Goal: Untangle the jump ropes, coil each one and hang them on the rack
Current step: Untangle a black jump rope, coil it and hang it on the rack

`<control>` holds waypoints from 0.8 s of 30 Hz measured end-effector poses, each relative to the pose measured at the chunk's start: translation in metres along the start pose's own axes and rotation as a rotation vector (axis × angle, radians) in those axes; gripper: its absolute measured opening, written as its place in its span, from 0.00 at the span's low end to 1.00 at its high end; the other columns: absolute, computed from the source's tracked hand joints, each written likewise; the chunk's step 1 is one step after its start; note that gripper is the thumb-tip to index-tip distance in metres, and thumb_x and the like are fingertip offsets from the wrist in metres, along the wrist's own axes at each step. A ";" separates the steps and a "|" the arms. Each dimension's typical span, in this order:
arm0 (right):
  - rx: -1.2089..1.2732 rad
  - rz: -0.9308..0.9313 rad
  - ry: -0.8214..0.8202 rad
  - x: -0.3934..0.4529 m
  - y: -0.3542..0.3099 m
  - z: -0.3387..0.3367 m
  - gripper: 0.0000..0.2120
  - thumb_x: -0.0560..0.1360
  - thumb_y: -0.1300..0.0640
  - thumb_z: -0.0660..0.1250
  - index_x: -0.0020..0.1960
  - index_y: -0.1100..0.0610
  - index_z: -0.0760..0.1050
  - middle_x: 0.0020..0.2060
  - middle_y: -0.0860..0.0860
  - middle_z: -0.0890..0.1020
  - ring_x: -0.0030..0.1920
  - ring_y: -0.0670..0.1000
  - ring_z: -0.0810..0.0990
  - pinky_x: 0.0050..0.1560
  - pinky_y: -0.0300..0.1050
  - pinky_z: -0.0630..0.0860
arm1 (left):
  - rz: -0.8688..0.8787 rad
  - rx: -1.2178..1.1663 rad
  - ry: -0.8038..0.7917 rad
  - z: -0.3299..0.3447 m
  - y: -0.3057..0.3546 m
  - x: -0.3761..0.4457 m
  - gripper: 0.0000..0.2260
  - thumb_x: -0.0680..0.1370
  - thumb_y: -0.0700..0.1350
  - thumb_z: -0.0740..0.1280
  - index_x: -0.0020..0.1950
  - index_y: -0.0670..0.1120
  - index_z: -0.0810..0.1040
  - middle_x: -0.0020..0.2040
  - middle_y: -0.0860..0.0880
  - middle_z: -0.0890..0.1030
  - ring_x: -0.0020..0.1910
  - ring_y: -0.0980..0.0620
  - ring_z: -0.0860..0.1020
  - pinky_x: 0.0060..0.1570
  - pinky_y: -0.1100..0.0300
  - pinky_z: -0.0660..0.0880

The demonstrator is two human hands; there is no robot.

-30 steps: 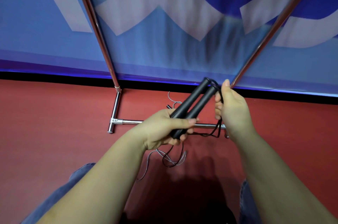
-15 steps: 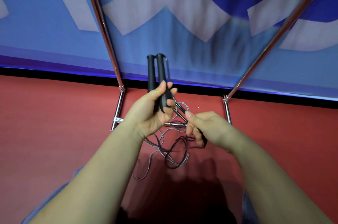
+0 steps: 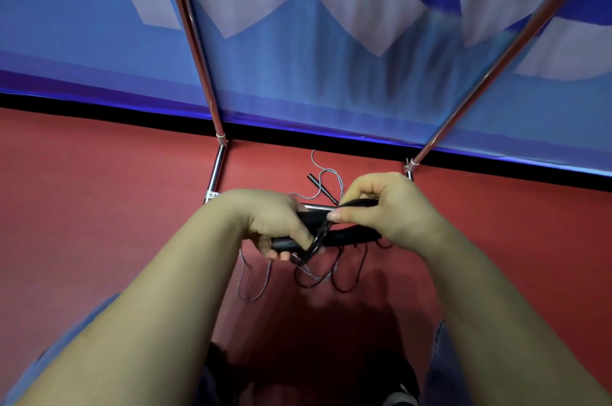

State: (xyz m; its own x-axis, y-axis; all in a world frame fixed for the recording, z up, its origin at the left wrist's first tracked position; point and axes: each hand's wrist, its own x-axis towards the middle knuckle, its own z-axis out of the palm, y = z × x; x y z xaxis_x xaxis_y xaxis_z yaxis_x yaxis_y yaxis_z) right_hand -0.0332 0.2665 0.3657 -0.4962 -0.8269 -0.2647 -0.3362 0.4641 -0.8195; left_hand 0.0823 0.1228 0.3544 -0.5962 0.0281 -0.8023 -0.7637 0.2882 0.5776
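Note:
My left hand (image 3: pixel 270 221) grips two black jump-rope handles (image 3: pixel 347 235) held side by side, lying roughly level in front of me. My right hand (image 3: pixel 381 206) pinches the thin black cord (image 3: pixel 319 235) and holds it across the handles near their middle. Loose loops of the black cord (image 3: pixel 344 276) hang below my hands. A second rope with a grey cord (image 3: pixel 251 283) lies tangled on the red floor, its black handles (image 3: pixel 319 187) beyond my hands. The chrome rack (image 3: pixel 217 170) stands right behind, its base bar partly hidden by my hands.
The rack's two slanted chrome poles (image 3: pixel 496 64) rise in front of a blue and white banner (image 3: pixel 331 24). Red floor (image 3: pixel 99 206) spreads to both sides. My jeans-clad knees (image 3: pixel 440 366) and dark shoes sit at the bottom edge.
My left hand has tipped the handles from upright down to level. My right hand came up from the hanging cord and brought it across the handles.

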 end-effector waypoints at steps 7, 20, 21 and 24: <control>0.146 0.016 -0.179 -0.007 -0.014 -0.004 0.14 0.59 0.49 0.79 0.33 0.55 0.77 0.25 0.47 0.79 0.27 0.44 0.73 0.32 0.36 0.68 | 0.129 -0.006 -0.303 -0.003 -0.002 -0.009 0.07 0.71 0.38 0.70 0.46 0.49 0.81 0.36 0.53 0.81 0.25 0.58 0.74 0.23 0.69 0.70; 0.725 0.014 0.169 0.002 -0.018 -0.003 0.18 0.65 0.39 0.73 0.41 0.54 0.81 0.33 0.53 0.82 0.26 0.48 0.77 0.30 0.41 0.73 | 0.515 -0.743 -0.330 0.003 0.009 0.004 0.16 0.62 0.48 0.79 0.46 0.44 0.84 0.38 0.46 0.81 0.25 0.55 0.74 0.19 0.68 0.68; 0.697 0.052 0.264 0.003 -0.019 0.000 0.12 0.70 0.46 0.71 0.38 0.54 0.81 0.31 0.52 0.81 0.24 0.47 0.75 0.29 0.40 0.72 | 0.497 -0.742 -0.290 0.005 0.011 0.007 0.14 0.64 0.45 0.77 0.47 0.43 0.83 0.38 0.46 0.81 0.25 0.55 0.73 0.19 0.68 0.67; 0.708 0.097 0.385 0.007 -0.017 0.003 0.10 0.70 0.51 0.70 0.35 0.56 0.79 0.29 0.53 0.79 0.21 0.48 0.72 0.28 0.40 0.69 | 0.443 -0.760 -0.239 0.007 0.016 0.009 0.14 0.63 0.46 0.70 0.46 0.44 0.84 0.39 0.44 0.83 0.26 0.54 0.73 0.20 0.69 0.64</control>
State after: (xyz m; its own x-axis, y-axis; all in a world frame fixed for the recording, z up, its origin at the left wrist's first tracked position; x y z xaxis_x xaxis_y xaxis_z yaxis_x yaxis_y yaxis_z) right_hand -0.0287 0.2516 0.3764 -0.7813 -0.5658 -0.2636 0.2448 0.1107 -0.9632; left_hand 0.0663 0.1343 0.3559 -0.8714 0.2084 -0.4442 -0.4851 -0.5020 0.7160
